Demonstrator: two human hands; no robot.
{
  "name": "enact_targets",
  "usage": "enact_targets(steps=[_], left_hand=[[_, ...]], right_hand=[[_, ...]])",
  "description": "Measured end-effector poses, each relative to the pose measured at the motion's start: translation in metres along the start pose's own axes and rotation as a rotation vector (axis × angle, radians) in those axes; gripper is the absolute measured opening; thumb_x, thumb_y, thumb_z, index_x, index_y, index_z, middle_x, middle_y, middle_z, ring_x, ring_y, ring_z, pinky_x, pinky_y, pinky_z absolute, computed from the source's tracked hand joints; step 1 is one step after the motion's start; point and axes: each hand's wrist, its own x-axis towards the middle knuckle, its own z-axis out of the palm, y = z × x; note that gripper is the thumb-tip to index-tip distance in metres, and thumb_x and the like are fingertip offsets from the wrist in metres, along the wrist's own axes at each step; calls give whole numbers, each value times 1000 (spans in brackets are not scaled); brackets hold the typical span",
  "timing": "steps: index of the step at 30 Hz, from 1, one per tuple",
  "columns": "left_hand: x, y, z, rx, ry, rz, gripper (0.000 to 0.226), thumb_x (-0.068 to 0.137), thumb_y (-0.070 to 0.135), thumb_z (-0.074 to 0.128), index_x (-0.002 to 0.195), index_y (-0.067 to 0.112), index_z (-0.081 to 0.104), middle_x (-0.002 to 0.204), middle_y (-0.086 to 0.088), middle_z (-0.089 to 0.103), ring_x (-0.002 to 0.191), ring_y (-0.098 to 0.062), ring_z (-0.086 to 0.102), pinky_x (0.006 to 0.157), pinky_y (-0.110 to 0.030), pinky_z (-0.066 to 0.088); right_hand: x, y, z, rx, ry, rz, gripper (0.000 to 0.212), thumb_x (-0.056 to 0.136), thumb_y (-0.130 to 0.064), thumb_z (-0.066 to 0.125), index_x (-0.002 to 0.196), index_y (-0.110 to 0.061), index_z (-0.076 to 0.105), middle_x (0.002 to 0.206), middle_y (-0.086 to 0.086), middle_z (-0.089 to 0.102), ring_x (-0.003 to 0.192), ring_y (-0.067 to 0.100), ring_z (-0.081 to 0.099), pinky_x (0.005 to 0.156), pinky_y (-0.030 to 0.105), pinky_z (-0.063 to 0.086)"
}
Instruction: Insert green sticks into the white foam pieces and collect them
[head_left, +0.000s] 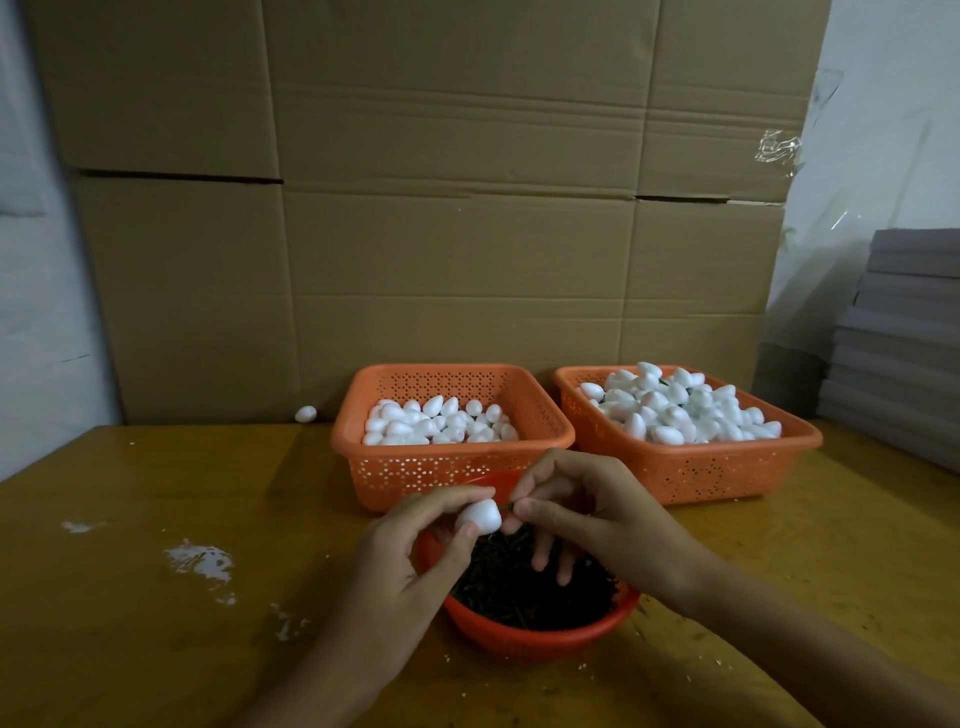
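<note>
My left hand (415, 561) holds a white egg-shaped foam piece (479, 516) between thumb and fingers, above a round red bowl (519, 642) full of dark green sticks (519, 587). My right hand (576, 514) pinches a green stick (506, 506) whose tip meets the foam piece's right end. Two of its fingers hang down over the sticks. Behind stand two orange baskets: the left basket (374, 467) holds plain foam pieces (441, 421), the right basket (727, 473) is heaped with foam pieces (685, 408).
A stray foam piece (305, 413) lies at the foot of the cardboard wall (441, 208). White smears (200, 561) mark the wooden table (156, 519) at the left. Grey stacked sheets (904, 338) stand at the right.
</note>
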Motion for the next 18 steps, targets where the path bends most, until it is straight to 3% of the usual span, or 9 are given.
enact_targets(steps=[5,8,12,18], left_hand=[[-1,2,1,64,-17,19,24,99,44,63,120,50,70,115,18,72,120,-7,63,94,-14,47],[-1,3,1,29,-14,7,26,98,41,66,121,52,69,117,21,72,120,-4,64,95,-13,48],[-1,5,1,-17,-15,-1,29,93,39,68,119,51,68,117,23,73,119,3,64,96,-9,46],[0,4,1,-8,-4,7,23,93,39,67,113,49,70,114,23,74,116,3,66,94,-11,49]], right_hand=[[-2,3,2,-122,50,-54,10,96,-23,74,102,-16,75,95,3,77,67,26,72,57,35,60],[-1,2,1,-110,44,-29,11,97,-22,72,105,-17,78,91,7,77,70,28,74,61,33,62],[-2,3,0,-79,43,-11,13,97,-13,70,109,-10,74,101,4,79,74,28,76,64,35,63],[-5,5,2,-127,51,-58,12,95,-16,74,104,-13,66,91,2,78,71,24,76,62,32,61]])
